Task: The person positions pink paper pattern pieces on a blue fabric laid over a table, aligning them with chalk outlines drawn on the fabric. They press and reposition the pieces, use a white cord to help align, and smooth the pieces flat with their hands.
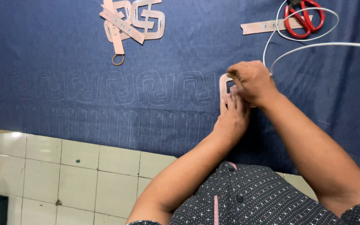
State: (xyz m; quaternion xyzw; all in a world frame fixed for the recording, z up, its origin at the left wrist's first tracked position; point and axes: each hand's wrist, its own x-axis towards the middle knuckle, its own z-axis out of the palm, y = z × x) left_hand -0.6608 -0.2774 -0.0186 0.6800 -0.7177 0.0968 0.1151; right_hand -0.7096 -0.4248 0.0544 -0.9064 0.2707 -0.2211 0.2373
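Note:
Dark blue denim cloth (63,50) covers the table, with a row of white chalk outlines (117,89) drawn across its middle. My left hand (232,116) presses flat on a pinkish cardboard template (223,83) lying on the cloth at the right end of that row. My right hand (253,81) is closed over the template's upper right edge, fingers pinched together; what they pinch is hidden.
A pile of similar cardboard templates (132,21) with a rubber band (118,59) lies at the top. A cardboard strip (267,26) and red-handled scissors (305,18) sit top right, crossed by a white cable (313,43). A tiled floor (63,166) shows below the cloth's edge.

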